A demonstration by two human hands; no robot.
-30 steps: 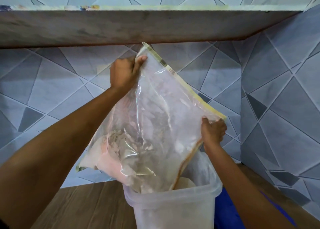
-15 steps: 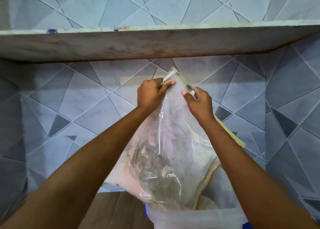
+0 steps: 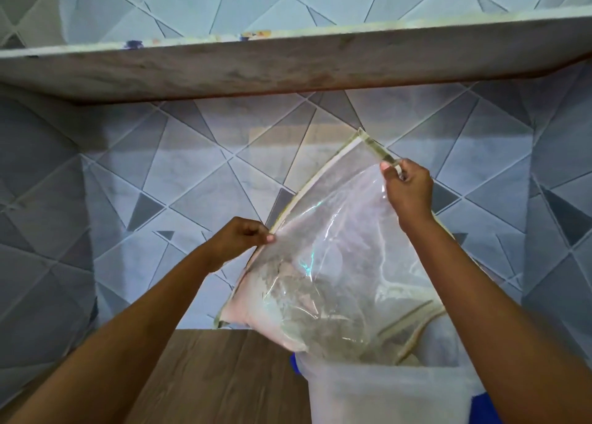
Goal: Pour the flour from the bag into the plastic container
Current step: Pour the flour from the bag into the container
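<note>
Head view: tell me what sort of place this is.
Probably a home kitchen corner: grey patterned wall tiles, a stone shelf overhead, a wood-grain counter, and a flour bag held over a plastic container.

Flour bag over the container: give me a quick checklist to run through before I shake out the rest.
1. Left hand pinching the bag by its side edge: ok.
2. Right hand pinching the top seam: ok.
3. Lower end of the bag inside the rim of the plastic container: ok.
4. Bag emptied: not ok; flour sits clumped in the lower left part.
5. Room left in the container: cannot tell; the bag covers its opening.
</note>
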